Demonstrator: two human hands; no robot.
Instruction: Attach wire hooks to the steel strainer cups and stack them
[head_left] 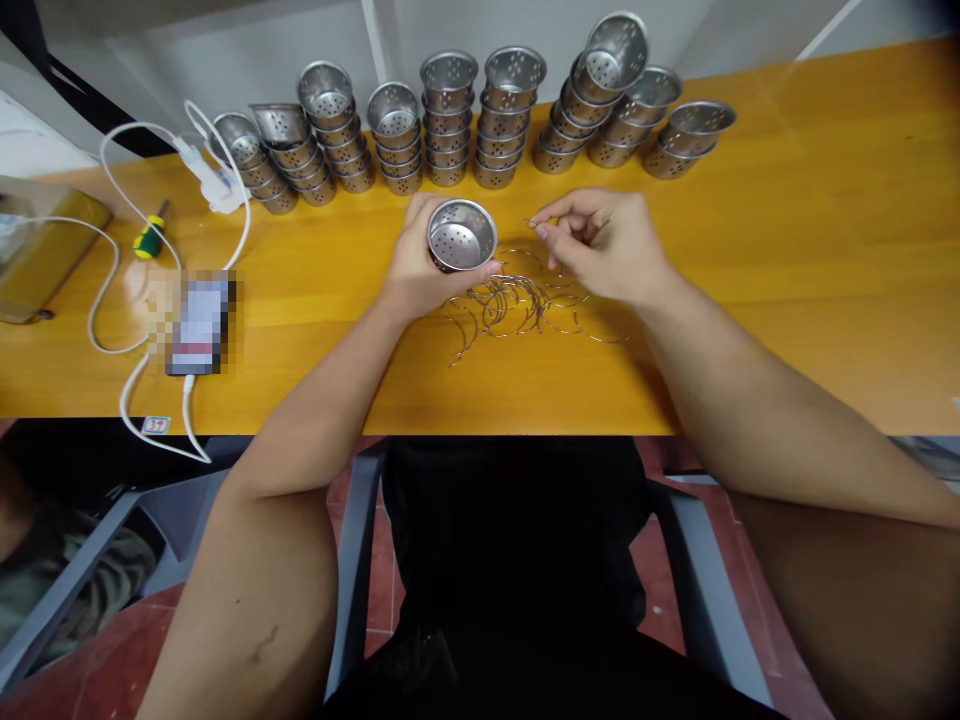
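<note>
My left hand [420,262] is wrapped round a small perforated metal cup [462,236], its open top tilted toward me. To the right of the cup, my right hand [596,240] pinches a thin piece of wire [529,222] between thumb and forefinger; only a short tip of it shows. Below and between my hands lies a loose pile of curved thin wires [517,300] on the yellow wooden table [810,250]. The wire and the cup are apart.
Several stacks of perforated metal cups [448,125] line the back of the table. To the left are a phone [199,325] with white cables, a white plug [217,185], a green and yellow screwdriver [152,233] and a yellowish box [52,250]. Part of another person [82,570] shows lower left.
</note>
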